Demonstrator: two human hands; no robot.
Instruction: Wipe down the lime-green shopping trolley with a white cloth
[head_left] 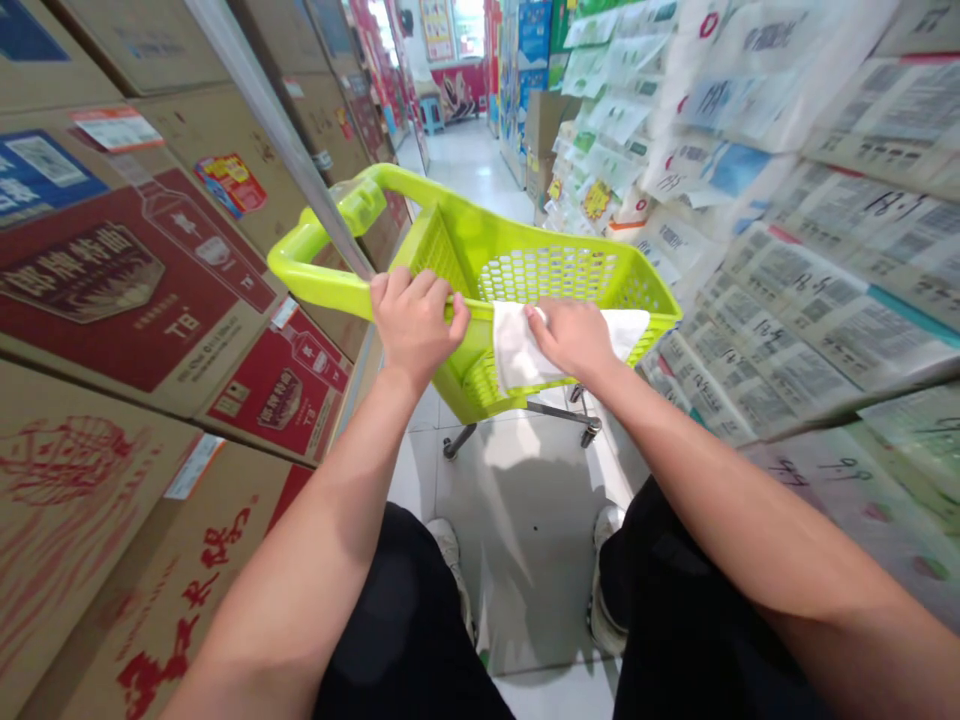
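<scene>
The work in hand looks like wiping the near rim of the green cart (646, 286). The cart stands on the floor (525, 520) in a narrow aisle, right in front of the person, with stacked boxes (135, 270) on the left and shelved packs (817, 290) on the right.

The left hand (415, 325) is closed around the near rim, fingers curled over the top, and seems to steady the cart. Just to its right, the right hand (574, 338) lies palm down on a white cloth (517, 362), fingers close together. Whether those fingers hook over the rim or only press down, I cannot tell. The cloth is draped over the rim, one end hanging down the near wall and the other spread along the rim towards the right corner.

The cart looks empty as far as the mesh shows. Its castors (590, 432) rest on the floor, near the person's shoes (609, 530).

By my reading the wipe is partway along: the cloth covers the rim's right half only. Going on would call for firm downward pressure through the cloth and a slide along the rim, with the left hand gripping hard enough that the castors do not roll. The looped handle (300, 265) on the left lies beyond that hand, so reaching it with the cloth would call for a change of grip.
</scene>
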